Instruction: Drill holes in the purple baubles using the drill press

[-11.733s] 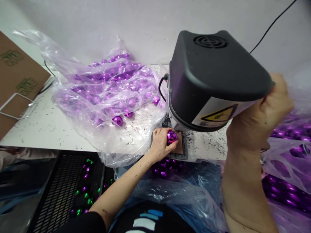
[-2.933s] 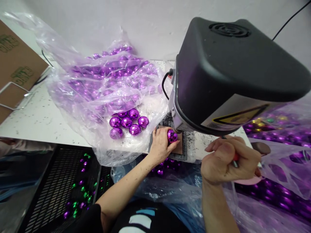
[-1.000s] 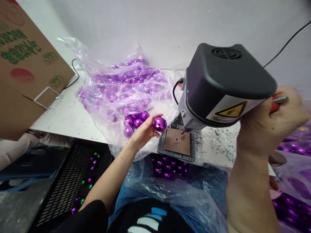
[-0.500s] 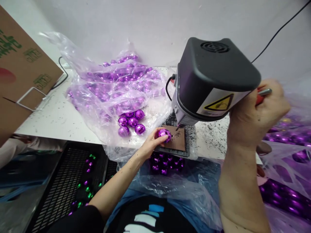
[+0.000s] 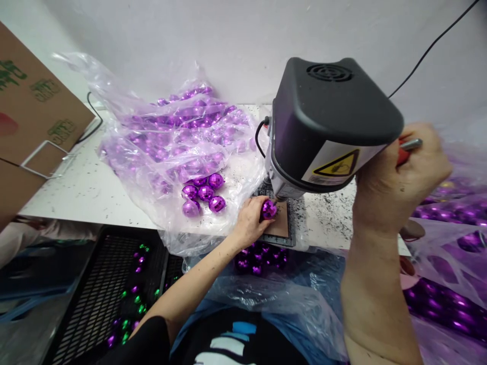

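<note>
My left hand [image 5: 251, 221] is closed round a shiny purple faceted ball [image 5: 268, 209], which it holds over a brown pad [image 5: 280, 223] on the base of a black drill press [image 5: 338, 116]. The ball is right at the tip of the machine's bit. On the right, my right hand [image 5: 414, 172] is wrapped round a red handle [image 5: 403, 153] with a metal end, beside the machine's head. Several loose purple balls [image 5: 206, 193] lie to the left of my left hand, at the mouth of a clear plastic bag.
The plastic bag [image 5: 175, 137] full of purple balls covers the table's left part. A cardboard box [image 5: 38, 116] stands far left. Below are a black crate [image 5: 95, 284] and more purple balls [image 5: 258, 258]. Bagged purple balls [image 5: 445, 314] lie right. Dark shavings litter the white table [image 5: 323, 218].
My left hand has moved the ball right, from the pad's left edge to beneath the bit, and turned it. My right hand keeps its hold on the red handle.
</note>
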A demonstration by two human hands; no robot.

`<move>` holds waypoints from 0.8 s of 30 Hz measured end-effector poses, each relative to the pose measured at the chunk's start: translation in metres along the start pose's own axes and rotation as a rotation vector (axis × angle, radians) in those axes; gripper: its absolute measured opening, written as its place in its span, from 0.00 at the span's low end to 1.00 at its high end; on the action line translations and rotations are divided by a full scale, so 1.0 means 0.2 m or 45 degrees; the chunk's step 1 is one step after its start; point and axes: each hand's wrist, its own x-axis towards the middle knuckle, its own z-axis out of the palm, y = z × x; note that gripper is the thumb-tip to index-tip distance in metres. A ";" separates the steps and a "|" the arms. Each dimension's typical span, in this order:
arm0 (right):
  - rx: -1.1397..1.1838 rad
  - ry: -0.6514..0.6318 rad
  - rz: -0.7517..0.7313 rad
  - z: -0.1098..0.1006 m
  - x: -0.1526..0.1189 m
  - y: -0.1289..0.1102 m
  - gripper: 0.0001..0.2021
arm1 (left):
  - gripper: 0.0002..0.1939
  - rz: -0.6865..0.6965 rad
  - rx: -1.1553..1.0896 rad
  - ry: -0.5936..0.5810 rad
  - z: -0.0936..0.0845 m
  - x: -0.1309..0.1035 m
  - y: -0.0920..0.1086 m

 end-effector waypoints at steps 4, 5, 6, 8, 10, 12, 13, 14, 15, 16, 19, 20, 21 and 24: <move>0.004 -0.006 -0.005 0.00 0.00 0.00 0.29 | 0.25 0.008 0.051 0.001 0.01 0.00 0.02; 0.010 -0.002 -0.009 0.00 0.00 0.00 0.29 | 0.25 -0.009 0.032 -0.001 0.00 0.00 0.03; 0.014 0.006 -0.013 0.00 0.00 0.00 0.29 | 0.26 -0.032 0.004 -0.012 0.00 0.00 0.04; 0.016 0.016 -0.014 0.00 0.00 0.00 0.29 | 0.26 -0.086 -0.056 -0.045 0.00 0.01 0.06; 0.011 0.020 -0.004 0.00 -0.01 0.00 0.30 | 0.24 -0.133 -0.100 -0.052 0.02 0.01 0.08; 0.005 0.022 0.003 0.00 -0.01 0.00 0.30 | 0.22 -0.170 -0.106 -0.009 0.04 0.01 0.09; 0.001 0.024 0.000 0.00 0.00 0.00 0.31 | 0.22 -0.178 -0.092 0.019 0.05 0.01 0.09; -0.005 0.025 -0.006 0.00 0.00 0.00 0.31 | 0.22 -0.177 -0.070 0.038 0.06 0.01 0.08; -0.014 0.027 -0.016 0.00 0.00 0.00 0.31 | 0.23 -0.167 -0.045 0.045 0.07 0.01 0.08; -0.022 0.028 -0.029 0.00 0.00 0.00 0.31 | 0.23 -0.152 -0.020 0.041 0.08 0.00 0.08; -0.040 0.027 -0.069 -0.01 -0.02 0.00 0.27 | 0.21 -0.127 0.039 -0.010 0.08 0.00 0.07; -0.040 0.035 -0.085 -0.01 -0.04 0.00 0.24 | 0.21 -0.132 0.051 -0.028 0.08 0.00 0.07; -0.038 0.050 -0.104 -0.02 -0.06 0.00 0.22 | 0.21 -0.137 0.060 -0.044 0.07 0.00 0.07; -0.011 0.126 -0.157 -0.04 -0.18 0.02 0.15 | 0.20 -0.135 0.073 -0.064 0.06 0.01 0.07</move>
